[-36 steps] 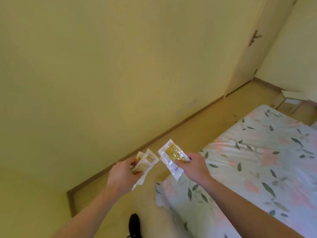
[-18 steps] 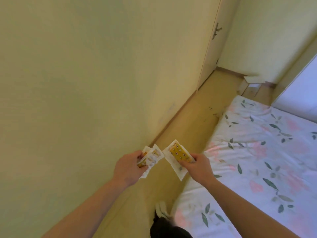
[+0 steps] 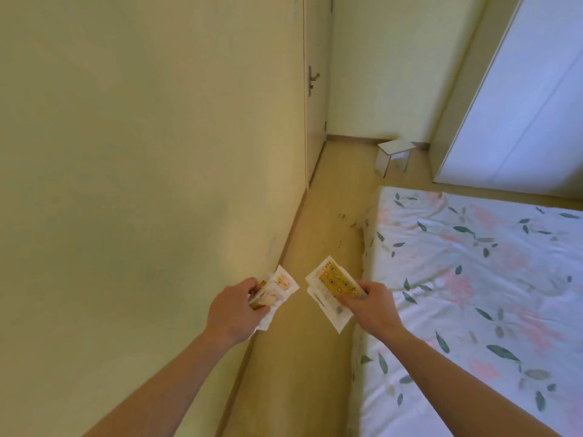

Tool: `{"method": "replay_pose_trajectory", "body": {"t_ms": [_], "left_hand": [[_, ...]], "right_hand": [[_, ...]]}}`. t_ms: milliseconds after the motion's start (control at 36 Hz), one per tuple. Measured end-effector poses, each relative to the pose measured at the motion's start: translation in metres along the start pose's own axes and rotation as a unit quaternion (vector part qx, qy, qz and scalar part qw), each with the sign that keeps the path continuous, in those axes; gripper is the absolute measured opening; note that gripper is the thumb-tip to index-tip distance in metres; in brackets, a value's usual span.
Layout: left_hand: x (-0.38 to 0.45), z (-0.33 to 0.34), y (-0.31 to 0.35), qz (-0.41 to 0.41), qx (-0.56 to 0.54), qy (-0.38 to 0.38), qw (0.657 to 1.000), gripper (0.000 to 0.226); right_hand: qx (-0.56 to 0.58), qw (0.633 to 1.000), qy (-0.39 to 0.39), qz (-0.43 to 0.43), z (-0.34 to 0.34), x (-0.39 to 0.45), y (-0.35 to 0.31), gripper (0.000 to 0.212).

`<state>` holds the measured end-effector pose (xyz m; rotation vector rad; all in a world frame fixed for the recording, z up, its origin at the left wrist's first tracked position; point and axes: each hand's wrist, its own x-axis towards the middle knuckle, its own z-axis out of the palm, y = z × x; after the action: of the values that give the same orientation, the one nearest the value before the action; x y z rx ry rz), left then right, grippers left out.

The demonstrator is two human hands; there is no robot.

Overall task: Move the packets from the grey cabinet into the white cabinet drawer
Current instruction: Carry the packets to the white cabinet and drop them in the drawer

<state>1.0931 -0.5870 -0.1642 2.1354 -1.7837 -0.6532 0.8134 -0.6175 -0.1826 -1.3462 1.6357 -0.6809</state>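
My left hand (image 3: pixel 235 312) grips a small bunch of white packets with yellow-orange print (image 3: pixel 279 287), fanned up and to the right. My right hand (image 3: pixel 370 307) holds another bunch of white packets topped by a yellow patterned one (image 3: pixel 331 279). Both hands are held out in front of me, about a hand's width apart, above a narrow strip of floor. Neither the grey cabinet nor the white cabinet drawer is in sight.
A pale yellow wall (image 3: pixel 142 184) runs close on my left, with a closed door and handle (image 3: pixel 313 80) further along. A floral-sheeted mattress (image 3: pixel 473 279) lies on the right. A small white stool (image 3: pixel 394 154) stands at the far end beside a tall white panel (image 3: pixel 520 105).
The view has swung to the right and along the wall: the door, stool and white panel have come into view. Both hands keep hold of their packets, a little further apart.
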Motion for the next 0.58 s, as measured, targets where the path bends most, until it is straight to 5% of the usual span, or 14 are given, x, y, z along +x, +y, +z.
{"method": "replay_pose_trajectory", "body": {"t_ms": [583], "left_hand": [[0.360,-0.009,0.157,0.260,-0.001,-0.107,0.960,0.023]], "right_hand": [[0.056,0.949,0.276,0.144,-0.084,0.201,-0.066,0.031]]}}
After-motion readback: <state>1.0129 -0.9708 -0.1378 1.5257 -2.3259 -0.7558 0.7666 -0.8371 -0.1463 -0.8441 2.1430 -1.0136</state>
